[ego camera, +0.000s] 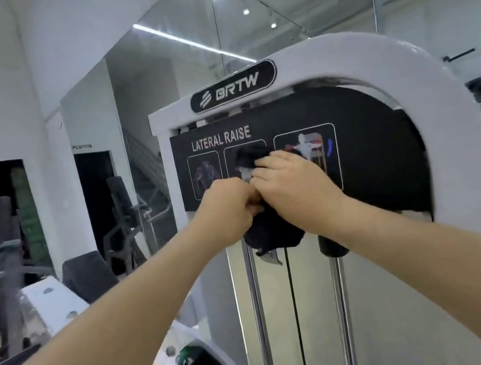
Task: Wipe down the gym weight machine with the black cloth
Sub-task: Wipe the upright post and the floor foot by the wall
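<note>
Both hands meet in front of the machine's panel and share one grip on the black cloth (274, 236). The left hand (230, 206) is a tight fist that pinches the fabric at its thumb side. The right hand (296, 187) lies with curved fingers over the cloth; its thumb is hidden, so how firm the hold is underneath I cannot tell. The cloth is soft, crumpled and matte. One bunch sticks out just above the right fingers and a bigger wrinkled lump hangs just below the grip, with a pale tag or edge at the bottom, too blurred to name. Directly behind the grip is a flat black placard (373, 159) with white text "LATERAL RAISE" and three framed pics; the middle one is mostly covered by cloth and hands, and the left one is dim. Around it goes the weight machine (446, 101), a white, glossy frame with a rounded corner to the upper right of the grip and a black oval badge (233, 87) above. Below the grip run shiny chrome rods (258, 308), a thin black cable (296, 317) and a rubber bumper (332, 246). They are cut off at the frame's lower edge.
</note>
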Demonstrator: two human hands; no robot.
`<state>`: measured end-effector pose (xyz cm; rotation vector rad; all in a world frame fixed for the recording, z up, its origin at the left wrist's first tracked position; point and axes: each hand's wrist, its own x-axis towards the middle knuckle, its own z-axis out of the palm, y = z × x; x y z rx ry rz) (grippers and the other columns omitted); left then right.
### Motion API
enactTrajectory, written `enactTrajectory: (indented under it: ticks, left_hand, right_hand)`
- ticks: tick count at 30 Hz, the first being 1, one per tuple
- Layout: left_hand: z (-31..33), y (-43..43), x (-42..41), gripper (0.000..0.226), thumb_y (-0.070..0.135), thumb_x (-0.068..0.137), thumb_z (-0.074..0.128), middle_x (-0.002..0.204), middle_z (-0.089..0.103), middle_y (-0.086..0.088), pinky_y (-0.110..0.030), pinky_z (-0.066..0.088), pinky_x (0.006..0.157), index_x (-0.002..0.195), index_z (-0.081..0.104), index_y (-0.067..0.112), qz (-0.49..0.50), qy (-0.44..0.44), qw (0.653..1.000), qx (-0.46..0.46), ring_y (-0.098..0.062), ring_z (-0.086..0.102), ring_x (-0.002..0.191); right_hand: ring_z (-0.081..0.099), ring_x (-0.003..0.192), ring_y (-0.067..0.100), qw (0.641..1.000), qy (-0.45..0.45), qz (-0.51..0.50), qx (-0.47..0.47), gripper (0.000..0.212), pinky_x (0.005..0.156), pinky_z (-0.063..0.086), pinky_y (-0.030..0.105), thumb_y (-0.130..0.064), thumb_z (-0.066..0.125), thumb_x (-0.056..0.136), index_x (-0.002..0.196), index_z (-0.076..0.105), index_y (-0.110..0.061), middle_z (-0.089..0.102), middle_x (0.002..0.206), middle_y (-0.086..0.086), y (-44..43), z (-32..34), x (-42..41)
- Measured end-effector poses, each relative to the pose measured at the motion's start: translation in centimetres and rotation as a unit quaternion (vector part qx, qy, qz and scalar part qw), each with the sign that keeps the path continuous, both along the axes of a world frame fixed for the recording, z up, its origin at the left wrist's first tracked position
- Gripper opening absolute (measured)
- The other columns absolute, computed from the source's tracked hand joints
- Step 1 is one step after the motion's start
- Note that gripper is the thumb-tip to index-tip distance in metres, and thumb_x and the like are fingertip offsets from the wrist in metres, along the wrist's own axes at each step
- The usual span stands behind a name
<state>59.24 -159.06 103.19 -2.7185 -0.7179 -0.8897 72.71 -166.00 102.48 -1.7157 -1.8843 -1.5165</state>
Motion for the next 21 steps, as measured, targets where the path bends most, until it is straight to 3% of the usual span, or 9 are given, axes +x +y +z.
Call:
enactTrajectory:
  ticks: [3,5,6,8,10,12,15,18,21]
  left_hand:
    - [-1.4,-1.1,-0.8,0.021,0.019,0.094,0.057,0.087,0.067,0.002,-0.029,0.045,0.078,0.102,0.075,0.025,-0.053,-0.007,0.998,-0.012,-0.018,0.058,0.085]
    - [-1.0,-1.7,-1.1,0.019,0.02,0.093,0.059,0.088,0.066,-0.001,-0.033,0.046,0.081,0.102,0.075,0.022,-0.077,-0.054,0.995,0.01,-0.02,0.057,0.086]
    - [-0.6,-2.0,-0.9,0.018,0.021,0.094,0.058,0.089,0.064,-0.002,-0.034,0.045,0.08,0.103,0.074,0.021,-0.073,-0.09,0.993,0.029,-0.021,0.056,0.086]
    - [0.0,-2.1,0.0,0.018,0.024,0.095,0.056,0.091,0.061,-0.002,-0.033,0.042,0.078,0.102,0.072,0.019,-0.043,-0.173,0.983,0.048,-0.021,0.054,0.087]
    - [-0.6,-2.0,1.3,0.02,0.023,0.096,0.053,0.096,0.06,-0.005,-0.033,0.04,0.078,0.104,0.07,0.017,-0.002,-0.147,0.988,0.057,-0.024,0.055,0.091]
    - [-2.4,-2.3,2.2,0.022,0.017,0.096,0.05,0.099,0.062,-0.009,-0.034,0.041,0.075,0.102,0.071,0.012,0.013,-0.069,0.993,0.093,-0.029,0.057,0.093]
    - [-4.0,-2.8,1.4,0.018,0.008,0.087,0.056,0.087,0.064,-0.013,-0.035,0.041,0.066,0.083,0.073,0.007,-0.01,-0.04,0.985,0.168,-0.032,0.055,0.08]
    - [-4.9,-4.2,-0.4,0.019,0.016,0.091,0.055,0.099,0.06,-0.007,-0.036,0.046,0.073,0.096,0.073,0.013,-0.008,-0.015,0.987,0.161,-0.027,0.051,0.088]
    - [-7.4,-6.5,-0.8,0.017,0.017,0.091,0.054,0.098,0.052,-0.003,-0.034,0.042,0.065,0.103,0.066,0.014,0.069,-0.014,0.989,0.127,-0.022,0.049,0.08]
  right_hand:
    - [0.066,0.086,0.024,0.999,0.045,0.001,-0.027,0.021,0.08,0.05,0.038,-0.017,0.049,0.085,0.089,0.069,-0.02,0.07,0.085,-0.002,-2.7,-2.9,0.4]
    - [0.065,0.075,0.027,0.998,0.051,0.022,0.028,0.014,0.066,0.049,0.038,-0.009,0.06,0.079,0.085,0.066,-0.02,0.066,0.075,-0.002,-3.5,-1.8,0.5]
    - [0.065,0.078,0.03,0.996,0.039,0.032,0.079,0.012,0.068,0.048,0.039,-0.008,0.061,0.081,0.087,0.066,-0.018,0.067,0.079,0.002,-3.6,-0.6,0.5]
    - [0.06,0.111,0.032,0.981,0.032,0.003,0.189,0.022,0.094,0.042,0.045,-0.02,0.054,0.093,0.11,0.067,-0.012,0.069,0.111,0.009,-3.5,1.7,0.7]
    - [0.036,0.139,0.031,0.98,0.053,-0.069,0.177,0.046,0.115,0.023,0.049,-0.036,0.04,0.101,0.136,0.052,-0.008,0.051,0.143,0.012,-3.2,1.4,1.1]
    - [0.03,0.143,0.031,0.989,0.033,-0.079,0.12,0.051,0.117,0.019,0.049,-0.036,0.034,0.103,0.141,0.047,-0.005,0.043,0.149,0.014,-2.9,-2.5,1.6]
    - [0.046,0.135,0.028,0.993,0.024,-0.012,0.112,0.039,0.107,0.031,0.042,-0.014,0.041,0.1,0.135,0.053,-0.002,0.055,0.14,0.013,-3.9,-8.8,2.1]
    - [0.063,0.101,0.031,0.963,0.21,0.125,0.115,0.03,0.076,0.046,0.041,-0.015,0.048,0.095,0.119,0.063,-0.009,0.07,0.108,0.007,-4.8,-10.6,1.0]
    - [0.059,0.077,0.015,0.847,0.476,0.234,0.026,0.022,0.067,0.05,0.029,-0.015,0.046,0.098,0.109,0.064,-0.017,0.067,0.087,-0.007,-5.3,-13.0,-0.8]
